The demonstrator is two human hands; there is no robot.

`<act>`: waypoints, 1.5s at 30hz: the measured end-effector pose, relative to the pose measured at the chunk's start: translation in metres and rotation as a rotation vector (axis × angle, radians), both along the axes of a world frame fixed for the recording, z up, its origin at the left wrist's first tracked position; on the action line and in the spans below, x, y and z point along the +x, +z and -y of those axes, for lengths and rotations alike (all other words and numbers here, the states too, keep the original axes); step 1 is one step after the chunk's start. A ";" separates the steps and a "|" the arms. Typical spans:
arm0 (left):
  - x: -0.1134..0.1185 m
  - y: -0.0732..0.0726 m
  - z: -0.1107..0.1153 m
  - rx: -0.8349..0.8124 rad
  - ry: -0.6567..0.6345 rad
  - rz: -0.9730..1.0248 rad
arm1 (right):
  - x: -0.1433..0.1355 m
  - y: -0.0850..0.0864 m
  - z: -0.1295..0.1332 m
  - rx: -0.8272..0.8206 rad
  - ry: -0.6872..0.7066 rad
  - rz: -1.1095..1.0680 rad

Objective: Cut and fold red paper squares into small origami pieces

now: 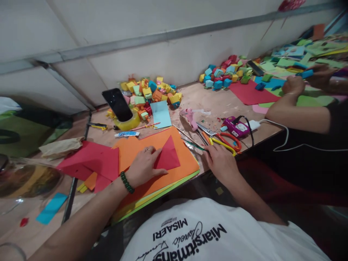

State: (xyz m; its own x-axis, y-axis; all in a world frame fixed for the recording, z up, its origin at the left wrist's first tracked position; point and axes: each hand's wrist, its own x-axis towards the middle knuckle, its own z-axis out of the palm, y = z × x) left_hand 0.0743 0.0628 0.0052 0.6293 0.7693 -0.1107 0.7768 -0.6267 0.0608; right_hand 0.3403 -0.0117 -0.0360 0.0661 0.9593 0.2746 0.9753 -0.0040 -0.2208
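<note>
My left hand (148,163) lies flat with thumb and forefinger spread, pressing a red paper triangle (169,154) onto a stack of orange sheets (187,159). Beyond the stack's right edge, my right hand (221,161) curls its fingers down at the handle end of several tools. A thin green stick (196,145) and the yellow-handled scissors (228,148) meet its fingertips; which of them it grips is hidden. Orange-handled scissors (231,139) lie just past the hand, beside a pink glue gun (191,119).
Folded paper cubes (146,92) are heaped by the wall behind a phone (119,105) propped on a tape roll (129,123). Red sheets (95,156) lie to the left. A purple power strip (235,127) with a white cable sits right, near a co-worker's arms (301,112).
</note>
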 end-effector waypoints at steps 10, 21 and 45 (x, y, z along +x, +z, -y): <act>-0.011 -0.015 -0.003 -0.089 0.001 0.219 | 0.004 0.005 0.013 0.114 0.130 -0.301; -0.010 -0.025 -0.004 -0.096 -0.026 0.352 | -0.004 0.006 0.010 0.064 0.207 -0.333; -0.001 -0.029 0.006 -0.126 -0.268 0.034 | 0.008 -0.005 0.043 -0.133 0.305 -0.291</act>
